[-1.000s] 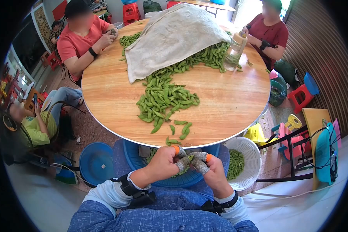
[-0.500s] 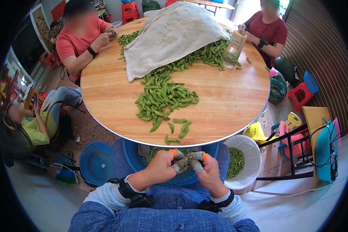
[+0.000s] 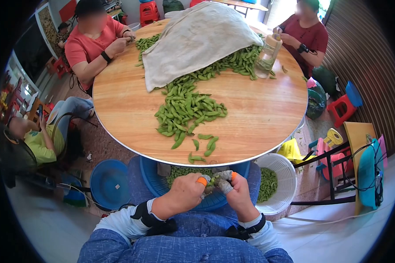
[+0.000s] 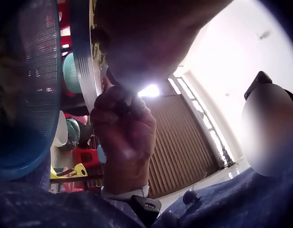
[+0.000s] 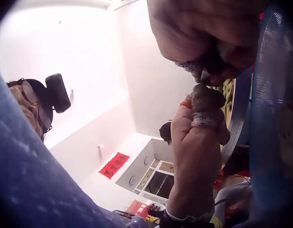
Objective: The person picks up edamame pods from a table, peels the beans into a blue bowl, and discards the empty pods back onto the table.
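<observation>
My left hand (image 3: 185, 193) and right hand (image 3: 240, 197) meet over the blue basket (image 3: 148, 176) on my lap. Between their fingertips they pinch a green soybean pod (image 3: 212, 180), mostly covered by the fingers. Grey wraps with orange bands cover some fingers and thumbs. Shelled green beans (image 3: 180, 171) lie in the basket under the hands. In the left wrist view the right hand (image 4: 125, 137) is dim, its fingers bent inward; the right wrist view shows the left hand's wrapped thumb (image 5: 203, 102) close to the right fingers.
Loose soybean pods (image 3: 186, 111) are spread on the round wooden table (image 3: 259, 118), under a pale cloth (image 3: 202, 44) farther back. A water bottle (image 3: 267, 57) stands at the right. A white basket (image 3: 287, 186) with green contents and a blue basin (image 3: 109, 186) flank my legs. Two people sit across.
My left hand has turned so its back faces up more, hiding its fingertips, and has shifted slightly right. The right hand stays nearly in place. The pod is still between them.
</observation>
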Demonstrator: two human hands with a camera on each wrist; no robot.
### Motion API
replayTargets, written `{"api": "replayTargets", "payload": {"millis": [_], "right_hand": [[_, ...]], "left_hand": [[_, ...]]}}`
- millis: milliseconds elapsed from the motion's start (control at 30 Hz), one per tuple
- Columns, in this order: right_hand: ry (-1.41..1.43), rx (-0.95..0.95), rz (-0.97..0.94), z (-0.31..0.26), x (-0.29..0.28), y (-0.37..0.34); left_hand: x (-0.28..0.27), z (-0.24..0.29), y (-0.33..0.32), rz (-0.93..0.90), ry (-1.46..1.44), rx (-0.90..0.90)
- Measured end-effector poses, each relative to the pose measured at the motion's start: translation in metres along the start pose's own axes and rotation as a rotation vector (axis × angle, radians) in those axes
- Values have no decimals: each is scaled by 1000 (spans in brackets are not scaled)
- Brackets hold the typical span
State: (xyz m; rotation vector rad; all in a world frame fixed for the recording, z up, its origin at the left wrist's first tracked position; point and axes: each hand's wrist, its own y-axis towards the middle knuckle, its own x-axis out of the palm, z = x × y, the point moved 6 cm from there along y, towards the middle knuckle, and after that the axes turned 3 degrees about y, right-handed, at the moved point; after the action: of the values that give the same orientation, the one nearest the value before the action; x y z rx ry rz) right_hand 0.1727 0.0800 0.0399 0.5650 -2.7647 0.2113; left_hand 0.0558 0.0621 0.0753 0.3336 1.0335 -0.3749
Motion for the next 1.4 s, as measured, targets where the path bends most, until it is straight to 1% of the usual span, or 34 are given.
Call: {"api": "replayTargets", "payload": {"millis": [33,133,233,300,333,433,533,633,733,833,933,1033,1133,1233,1300,1333,1367,1400], "right_hand": [[27,7,-7,0,1,0],[177,28,-60,4,3,-3],[252,32,-80,14,4,-3],[236,-28,-95,18,5,-1],[228,-58,-104,19,5,-1],[189,-60,-120,18,5,2],[129,34,-81,12,2,1],[144,114,-2,13,-5,0],[183,146,-20,18,-6,-2],[133,110,-83,12,-1,-3],[89,117,-98,14,-2,-3],[36,29,-98,16,3,-2],[-138,-40,-92,17,7,1],[-211,-14,-78,22,13,4],[-418,-35,-17,32,4,6],[-523,-71,-6,36,0,9],[-493,-94,6,37,-2,12],[-463,-114,9,37,-1,11]], "left_hand": [[3,-3,0,33,-40,19],[15,-16,-2,65,-478,-7],[22,-16,-1,196,-883,47],[49,-31,-9,-20,-1552,-301],[61,-30,-15,-143,-1874,-490],[54,-26,-13,-139,-1882,-542],[51,-35,-10,-151,-1455,-396],[28,-31,-4,2,-973,-295],[19,-29,-3,0,-810,-147],[32,-34,-8,-221,-1166,-239],[30,-27,-9,-237,-1234,-222],[42,-36,-11,-198,-1148,-368],[46,-40,-13,-207,-1216,-497],[69,-52,-19,-138,-1322,-602],[83,-67,-14,45,-1030,-366],[82,-71,-14,159,-861,-254],[85,-75,-20,151,-804,-277],[74,-74,-22,127,-776,-313]]}}
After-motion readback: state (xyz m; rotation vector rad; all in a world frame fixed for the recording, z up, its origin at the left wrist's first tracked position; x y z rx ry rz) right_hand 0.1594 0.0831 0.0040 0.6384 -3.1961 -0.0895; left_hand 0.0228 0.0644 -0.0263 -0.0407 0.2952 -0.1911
